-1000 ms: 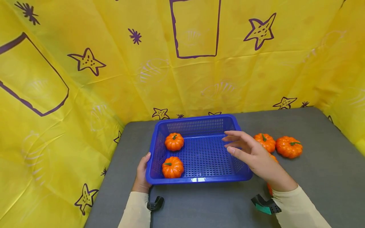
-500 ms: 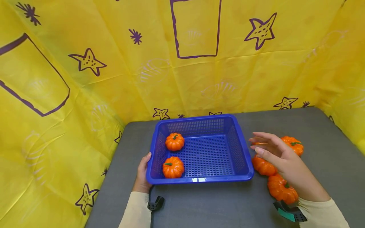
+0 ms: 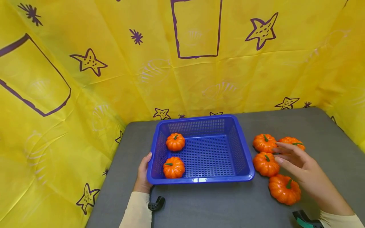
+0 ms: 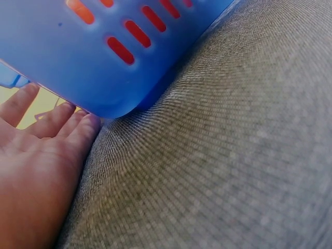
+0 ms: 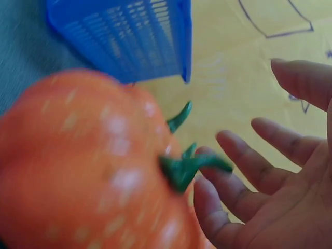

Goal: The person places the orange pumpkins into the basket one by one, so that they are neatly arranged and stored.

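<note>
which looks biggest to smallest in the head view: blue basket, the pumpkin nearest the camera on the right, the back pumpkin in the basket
1. Blue basket, clearly largest.
2. Nearest pumpkin on the mat.
3. Back pumpkin in the basket.
The two pumpkins may be alike; the nearer one likely looks bigger only from closeness.

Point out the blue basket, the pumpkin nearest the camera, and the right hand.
blue basket (image 3: 199, 180), head view, front rim.
nearest pumpkin (image 3: 282, 191), head view, orange body.
right hand (image 3: 309, 175), head view, back of hand.

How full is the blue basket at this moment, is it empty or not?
Partly filled. The blue basket holds two small pumpkins, one behind the other, along its left side; the rest of its floor is bare.
</note>
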{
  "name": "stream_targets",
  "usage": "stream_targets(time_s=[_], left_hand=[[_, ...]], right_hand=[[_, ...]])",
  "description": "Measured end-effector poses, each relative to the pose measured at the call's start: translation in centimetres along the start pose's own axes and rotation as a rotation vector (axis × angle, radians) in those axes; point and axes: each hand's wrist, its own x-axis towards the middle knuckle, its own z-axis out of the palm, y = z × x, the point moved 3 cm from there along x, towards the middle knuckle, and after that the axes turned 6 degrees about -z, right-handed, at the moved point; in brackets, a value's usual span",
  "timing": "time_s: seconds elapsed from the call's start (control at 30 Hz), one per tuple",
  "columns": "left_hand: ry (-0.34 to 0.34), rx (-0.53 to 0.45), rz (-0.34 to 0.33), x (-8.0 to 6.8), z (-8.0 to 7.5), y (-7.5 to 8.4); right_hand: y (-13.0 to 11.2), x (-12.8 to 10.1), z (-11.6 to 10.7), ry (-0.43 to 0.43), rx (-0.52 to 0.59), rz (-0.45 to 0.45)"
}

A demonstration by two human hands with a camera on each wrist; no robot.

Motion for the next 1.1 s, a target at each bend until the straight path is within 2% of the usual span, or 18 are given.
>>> stream_targets(time_s=[0.17, 0.23, 0.37, 0.5, 0.77, 1.0, 1.1], left_hand=[[-0.001, 0.001, 0.002, 0.1, 0.1, 0.0], [-0.007, 0.000, 0.007, 0.2, 0.1, 0.0], [-0.021, 0.005, 0.013, 0.2, 0.1, 0.1], [-0.030, 0.007, 0.012, 0.2, 0.1, 0.0], [-0.031, -0.011, 0.010, 0.3, 0.0, 0.0], [-0.006, -0.004, 0.005, 0.1, 0.0, 0.1], [-0.006, -0.005, 0.007, 0.1, 0.0, 0.0]], right_hand=[[1.6, -0.8, -0.7, 0.003, 0.066, 0.009], [2.2, -1.2, -0.9, -0.003, 0.082, 0.039], [3.3, -1.7, -1.2, -0.030, 0.034, 0.111], [4.4, -2.2, -1.6, -0.065, -0.021, 0.141], [6.0, -3.5, -2.8, -0.164, -0.024, 0.099], [6.4, -4.1, -3.0, -0.275, 0.034, 0.133], [6.4, -4.2, -2.8, -0.326, 0.048, 0.111]])
